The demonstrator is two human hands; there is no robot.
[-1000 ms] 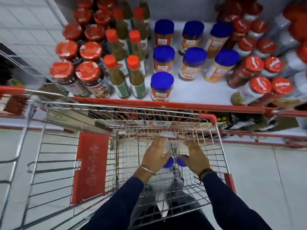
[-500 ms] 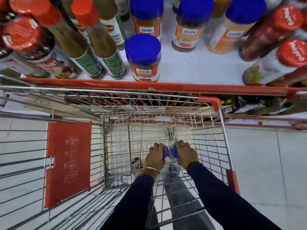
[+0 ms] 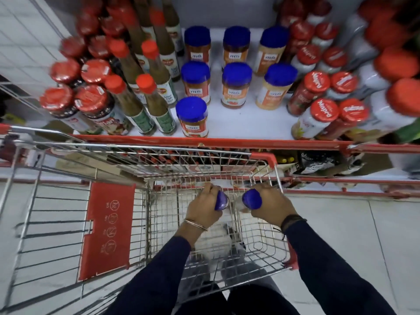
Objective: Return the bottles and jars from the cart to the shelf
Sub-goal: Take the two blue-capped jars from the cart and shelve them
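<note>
Inside the wire cart (image 3: pixel 261 251) my left hand (image 3: pixel 204 208) grips a blue-lidded jar (image 3: pixel 221 200), and my right hand (image 3: pixel 271 206) grips a second blue-lidded jar (image 3: pixel 251 199). Both jars are held above the cart's mesh floor, a little apart; their bodies are mostly hidden by my fingers. The white shelf (image 3: pixel 245 123) lies just beyond the cart's front rail, with several matching blue-lidded jars (image 3: pixel 192 115) standing in rows and bare space in the front row to their right.
Green sauce bottles (image 3: pixel 156 103) and red-lidded jars (image 3: pixel 95 105) crowd the shelf's left. Red-capped bottles (image 3: pixel 322 117) fill its right. The shelf has a red front lip (image 3: pixel 250 142). A red plastic flap (image 3: pixel 106 230) hangs in the cart's left section. Tiled floor (image 3: pixel 341 223) lies right.
Both hands have risen with the two jars and moved apart. The view has pulled back from the shelf, so more rows of jars show.
</note>
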